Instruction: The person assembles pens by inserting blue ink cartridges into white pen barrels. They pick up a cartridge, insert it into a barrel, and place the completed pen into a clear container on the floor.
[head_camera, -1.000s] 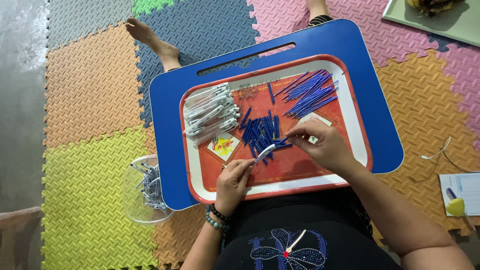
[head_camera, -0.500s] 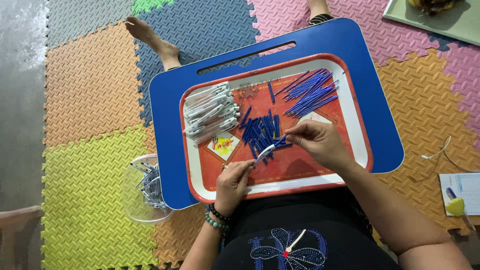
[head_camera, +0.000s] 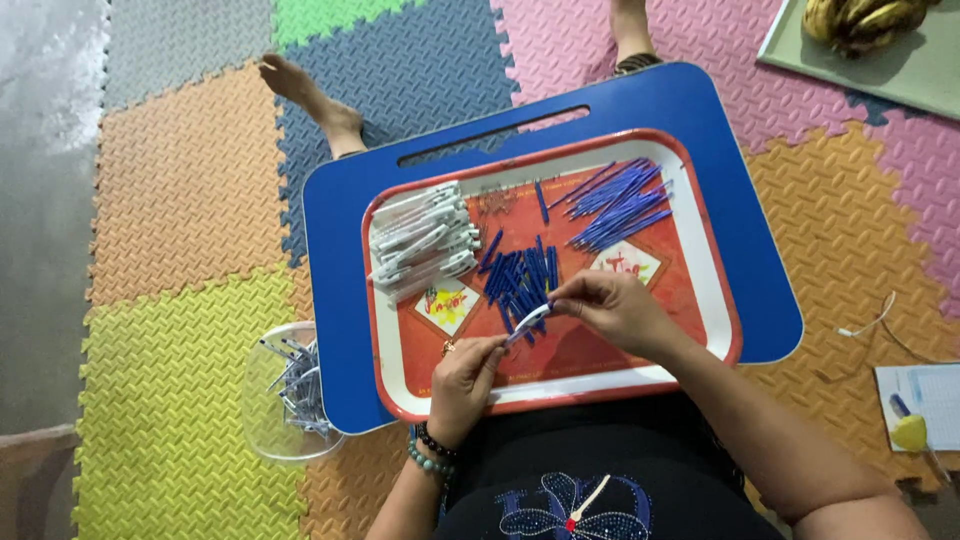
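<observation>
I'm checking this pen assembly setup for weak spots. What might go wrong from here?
1. The tray sits on a small blue lap table; a knee bump could tip it and scatter the loose blue caps and refills.
2. Both the left hand and right hand pinch one white pen barrel in mid-air; a slip may drop it.
3. The clear tub stands on the floor mat, partly under the table's edge, easily knocked.

You sit on a floor of interlocking foam mats (head_camera: 190, 200): orange, yellow-green, grey-blue, pink. Bare grey floor (head_camera: 45, 150) runs along one edge, catching pale light. A low blue table (head_camera: 350, 260) stands on the mats; a green tray (head_camera: 900, 70) lies in one corner.
</observation>
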